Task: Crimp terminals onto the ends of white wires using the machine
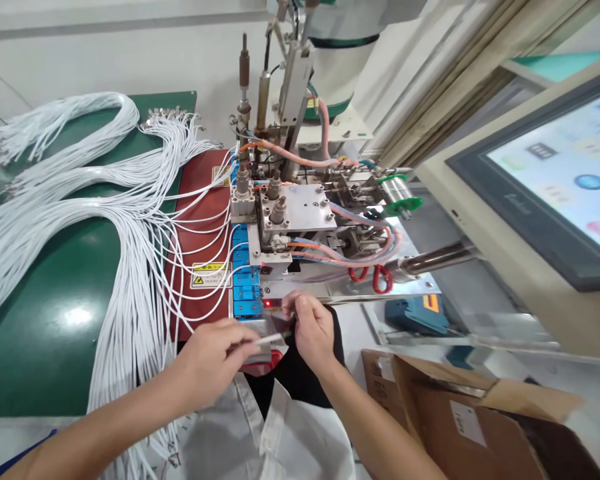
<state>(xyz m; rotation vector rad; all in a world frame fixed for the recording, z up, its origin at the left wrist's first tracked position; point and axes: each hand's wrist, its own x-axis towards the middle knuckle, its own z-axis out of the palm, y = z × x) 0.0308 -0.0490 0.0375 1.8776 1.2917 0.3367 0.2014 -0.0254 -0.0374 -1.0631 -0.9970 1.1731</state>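
My left hand (223,353) pinches a white cable (271,339) between thumb and fingers, its end pointing right toward my other hand. Just right of that end, my right hand (311,328) is closed with curled fingers; what they grip, if anything, is hidden. Both hands are in front of a bench machine (300,210). Beyond them, a row of blue clamp blocks (247,292) runs along the machine's left side, with several white cables leading into it. A small red light shows beside the nearest block.
Bundles of white cables (115,227) lie over a green mat (45,320) and hang off its front. A brown-red plate (200,227) bears warning labels. A solder-like wire spool (397,195), a touchscreen (565,160) and an open cardboard box (430,413) are to the right.
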